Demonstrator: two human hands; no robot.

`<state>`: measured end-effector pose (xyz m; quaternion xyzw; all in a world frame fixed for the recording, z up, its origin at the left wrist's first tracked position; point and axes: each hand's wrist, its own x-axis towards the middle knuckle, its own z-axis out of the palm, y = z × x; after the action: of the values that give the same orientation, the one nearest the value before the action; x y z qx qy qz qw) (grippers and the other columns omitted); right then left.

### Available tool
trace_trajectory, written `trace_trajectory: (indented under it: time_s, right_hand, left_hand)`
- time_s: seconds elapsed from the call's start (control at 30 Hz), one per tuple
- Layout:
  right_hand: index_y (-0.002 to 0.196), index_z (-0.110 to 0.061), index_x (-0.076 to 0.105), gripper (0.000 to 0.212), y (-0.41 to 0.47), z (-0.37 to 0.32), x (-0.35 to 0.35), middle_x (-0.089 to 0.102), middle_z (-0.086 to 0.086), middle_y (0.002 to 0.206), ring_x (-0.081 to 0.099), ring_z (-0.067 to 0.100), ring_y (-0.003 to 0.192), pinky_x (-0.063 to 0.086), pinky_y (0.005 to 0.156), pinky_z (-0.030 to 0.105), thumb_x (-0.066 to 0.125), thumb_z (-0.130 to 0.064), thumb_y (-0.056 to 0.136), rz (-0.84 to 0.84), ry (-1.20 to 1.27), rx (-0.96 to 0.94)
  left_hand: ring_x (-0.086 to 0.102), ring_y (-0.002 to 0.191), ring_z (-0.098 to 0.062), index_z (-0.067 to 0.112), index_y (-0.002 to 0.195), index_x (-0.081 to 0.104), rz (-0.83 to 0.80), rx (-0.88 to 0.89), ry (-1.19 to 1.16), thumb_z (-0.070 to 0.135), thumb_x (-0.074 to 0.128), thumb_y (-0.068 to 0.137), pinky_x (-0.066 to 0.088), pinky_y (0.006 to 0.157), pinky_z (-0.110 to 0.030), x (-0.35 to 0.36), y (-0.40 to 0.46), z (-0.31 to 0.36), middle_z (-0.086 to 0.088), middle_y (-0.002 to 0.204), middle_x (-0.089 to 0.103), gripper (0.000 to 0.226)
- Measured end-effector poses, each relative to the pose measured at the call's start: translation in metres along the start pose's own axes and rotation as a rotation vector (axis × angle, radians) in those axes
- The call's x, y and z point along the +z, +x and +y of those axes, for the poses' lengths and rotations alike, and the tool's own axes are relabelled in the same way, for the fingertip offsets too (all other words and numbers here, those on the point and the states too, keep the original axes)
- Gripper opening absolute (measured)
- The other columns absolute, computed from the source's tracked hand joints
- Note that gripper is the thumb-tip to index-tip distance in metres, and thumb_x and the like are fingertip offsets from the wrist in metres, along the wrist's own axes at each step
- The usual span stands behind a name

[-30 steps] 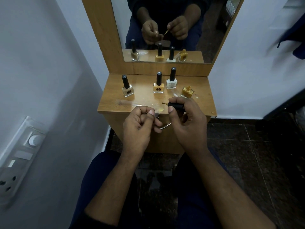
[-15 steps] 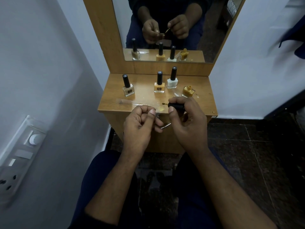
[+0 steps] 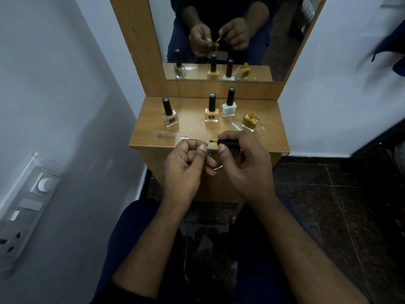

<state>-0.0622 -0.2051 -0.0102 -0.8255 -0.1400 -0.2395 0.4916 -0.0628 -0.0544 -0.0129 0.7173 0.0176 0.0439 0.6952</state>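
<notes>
From where I stand, the person sits with the knees toward a small wooden table. The left hand has the fingers curled in and grips a thin metal tool (what kind, I cannot tell). The right hand pinches the black cap of the brush, and its yellow tip is just beside the left thumb. So the painting seems to be under way. I see no finished nail, and afterwards the brush must go back into the bottle.

That open yellow bottle stands near, on the right of the table. Three closed bottles stand behind it, and a clear wrapper lies at the front edge. Further back a mirror repeats the hands. The walls are white, with a switch board on the left, and the floor is dark stone.
</notes>
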Motion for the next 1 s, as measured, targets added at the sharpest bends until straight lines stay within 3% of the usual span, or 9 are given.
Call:
trace_trajectory:
  time_s: [0.23,0.43,0.6,0.8,1.0]
  right_hand:
    - [0.118,-0.008,0.069,0.021,0.0024,0.0019,-0.0016,0.066,0.000,0.112,0.063,0.017,0.106,0.055,0.082,0.037,0.068,-0.008,0.097,0.092,-0.030,0.054]
    - [0.117,-0.008,0.068,0.021,-0.0003,0.0011,0.0003,0.066,0.000,0.109,0.064,0.014,0.102,0.057,0.080,0.036,0.068,-0.008,0.097,-0.029,-0.010,0.025]
    - [0.118,-0.009,0.068,0.020,0.0022,0.0036,-0.0029,0.066,0.000,0.111,0.063,0.015,0.104,0.055,0.080,0.035,0.067,-0.009,0.098,0.076,-0.027,0.064]
    - [0.116,-0.009,0.068,0.018,0.0006,0.0052,-0.0003,0.067,-0.002,0.108,0.065,0.013,0.100,0.057,0.079,0.037,0.068,-0.010,0.097,-0.033,0.000,0.070]
    - [0.113,-0.009,0.069,0.016,0.0052,0.0026,-0.0067,0.068,0.000,0.106,0.064,0.010,0.095,0.048,0.074,0.018,0.066,-0.007,0.097,0.116,-0.001,0.105]
  left_hand:
    - [0.072,0.064,-0.033,0.006,0.108,0.066,0.005,0.001,0.012,0.018,0.057,0.107,0.060,0.078,-0.052,0.0013,0.0008,-0.0004,-0.012,0.076,0.075,0.015]
    - [0.072,0.064,-0.032,0.006,0.108,0.066,0.011,0.000,0.007,0.017,0.058,0.106,0.060,0.077,-0.053,0.0027,0.0010,0.0012,-0.012,0.076,0.075,0.014]
    - [0.072,0.064,-0.033,0.007,0.108,0.065,0.006,0.005,0.026,0.018,0.057,0.106,0.061,0.077,-0.055,0.0026,0.0020,-0.0017,-0.011,0.076,0.075,0.014]
    - [0.072,0.065,-0.036,0.007,0.108,0.064,0.002,-0.004,0.006,0.017,0.057,0.106,0.060,0.076,-0.056,0.0029,0.0042,-0.0033,-0.012,0.076,0.075,0.013]
    - [0.072,0.064,-0.033,0.007,0.110,0.064,0.015,0.009,0.034,0.018,0.055,0.107,0.061,0.075,-0.052,0.0033,0.0058,-0.0043,-0.011,0.076,0.075,0.014]
